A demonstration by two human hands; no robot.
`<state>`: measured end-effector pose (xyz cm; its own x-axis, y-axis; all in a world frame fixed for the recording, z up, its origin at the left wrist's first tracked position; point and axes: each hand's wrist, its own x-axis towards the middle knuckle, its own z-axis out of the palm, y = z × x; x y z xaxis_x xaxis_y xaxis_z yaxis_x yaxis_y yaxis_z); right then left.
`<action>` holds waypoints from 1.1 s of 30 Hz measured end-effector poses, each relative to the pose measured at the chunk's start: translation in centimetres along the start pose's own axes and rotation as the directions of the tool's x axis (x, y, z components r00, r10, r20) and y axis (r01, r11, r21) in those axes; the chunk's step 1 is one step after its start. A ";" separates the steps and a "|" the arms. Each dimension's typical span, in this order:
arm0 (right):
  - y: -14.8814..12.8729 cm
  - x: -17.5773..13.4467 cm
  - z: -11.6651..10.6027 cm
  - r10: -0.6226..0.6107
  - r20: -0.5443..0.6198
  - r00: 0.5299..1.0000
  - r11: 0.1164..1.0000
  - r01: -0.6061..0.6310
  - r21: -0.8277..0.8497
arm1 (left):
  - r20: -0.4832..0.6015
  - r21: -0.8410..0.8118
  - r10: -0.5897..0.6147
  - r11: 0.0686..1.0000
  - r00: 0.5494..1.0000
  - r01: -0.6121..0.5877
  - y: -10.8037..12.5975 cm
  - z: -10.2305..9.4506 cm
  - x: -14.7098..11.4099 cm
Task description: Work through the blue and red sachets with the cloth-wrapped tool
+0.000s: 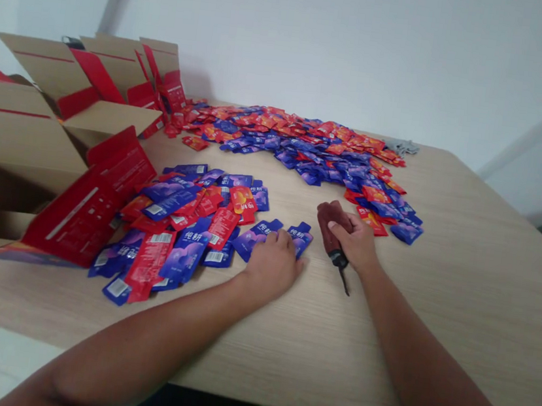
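Note:
My left hand [273,262] bends its fingers down onto blue sachets lying flat on the table. One blue sachet [251,239] sticks out at the left of these fingers, and another blue sachet [302,236] at their right; the fingertips hide part of both. Just to the right, my right hand [356,238] is closed around a dark red-brown handheld device [329,228]. That device has a black end and a thin black cord or rod pointing toward me; its exact kind is unclear. A loose pile of red and blue sachets [187,239] lies left of my left hand.
A long heap of red and blue sachets [298,144] curves along the back of the table [453,285]. Open cardboard boxes [17,132] with red flaps [86,213] stand at the left. Grey cloth-like material [403,147] lies at the back right, near the white wall [349,48].

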<state>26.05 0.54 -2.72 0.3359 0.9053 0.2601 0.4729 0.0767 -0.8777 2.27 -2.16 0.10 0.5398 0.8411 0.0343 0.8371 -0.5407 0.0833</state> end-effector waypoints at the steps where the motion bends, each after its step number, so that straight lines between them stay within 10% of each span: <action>1: -0.2 -0.1 0.1 -0.010 0.006 1.000 1.000 0.010 -0.029 | 0.009 -0.005 -0.017 1.000 1.000 0.017 -0.1 0.0 0.2; 13: -1.4 -1.3 1.4 0.013 0.257 0.966 0.998 0.002 -0.057 | -0.042 -0.090 0.162 0.982 0.986 -0.165 0.0 -0.2 -2.0; 22: -3.1 -3.6 2.6 -0.297 0.381 0.876 0.896 0.394 -0.207 | -0.007 -0.139 0.152 0.979 0.988 -0.152 -0.2 -0.7 -1.6; 33: -0.4 -0.1 2.1 -0.231 0.203 0.952 0.875 0.294 -0.384 | -0.010 -0.089 0.192 0.977 0.981 -0.192 -0.3 -1.1 -2.1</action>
<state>24.10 1.27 -3.20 0.0450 0.9287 0.3682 0.8255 0.1730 -0.5372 0.78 -3.73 1.10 0.6898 0.7216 0.0598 0.7064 -0.6888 0.1630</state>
